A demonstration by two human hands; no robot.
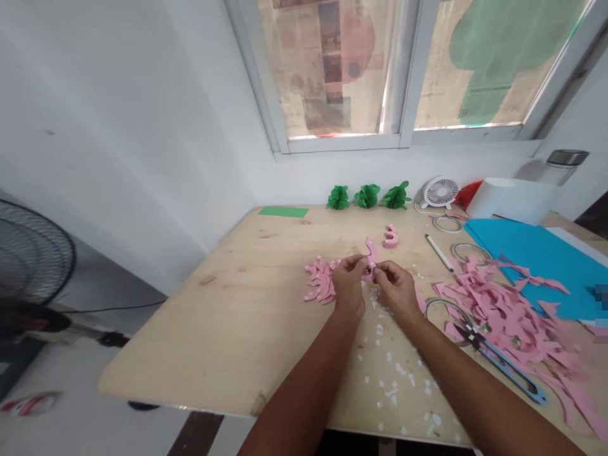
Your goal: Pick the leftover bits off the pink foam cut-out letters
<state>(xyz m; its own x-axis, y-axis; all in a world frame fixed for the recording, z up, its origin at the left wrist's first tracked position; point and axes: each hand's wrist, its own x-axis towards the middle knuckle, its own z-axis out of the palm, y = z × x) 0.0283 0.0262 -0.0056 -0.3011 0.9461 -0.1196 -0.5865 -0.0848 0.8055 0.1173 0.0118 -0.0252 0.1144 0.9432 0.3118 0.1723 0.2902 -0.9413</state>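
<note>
Between my two hands, over the middle of the table, is a curved pink paper cutout [370, 247]. The fingers of my left hand [350, 278] pinch it from the left. On its right edge, my right hand [395, 284] has its fingertips pressed together at the lower part. Just left of my left hand lies a pile of similar pink cutouts [320, 282]. Beyond my hands a small pink curved stack [391, 237] rests on the wood. White paper bits [393, 392] are scattered below my right wrist.
Pink scraps [503, 304], scissors or a cutter with a blue handle [515, 370], tape rings [470, 253] and a white marker [439, 252] lie right. Blue sheets [565, 253] sit behind them. Green paper shapes [367, 196], a green strip [284, 211] and a small fan [440, 192] line the back.
</note>
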